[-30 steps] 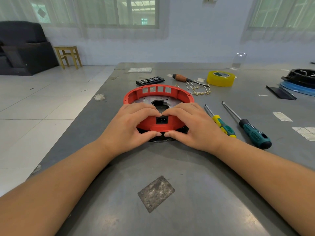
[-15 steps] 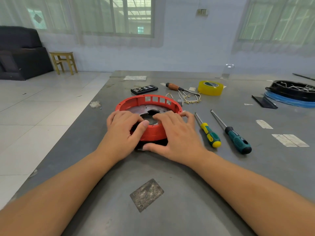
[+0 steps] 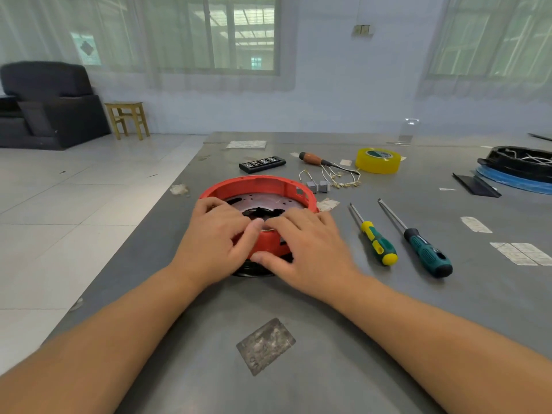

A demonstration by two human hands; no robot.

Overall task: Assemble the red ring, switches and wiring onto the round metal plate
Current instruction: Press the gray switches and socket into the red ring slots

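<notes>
The red ring sits on the round metal plate in the middle of the grey table. My left hand grips the ring's near left rim, fingers over the top and thumb on the outer wall. My right hand grips the near right rim, fingers reaching over it, thumb low on the outside. A black part shows under the ring's near edge. Loose white wiring with small grey switches lies behind the ring to the right.
Two screwdrivers lie right of the ring: a yellow-green one and a teal one. Farther back are a wooden-handled tool, a yellow tape roll, a black bit case. A black and blue round part sits far right.
The ring has been turned: its socket opening no longer faces me. My hands have shifted along the near rim. The view has tilted upward.
</notes>
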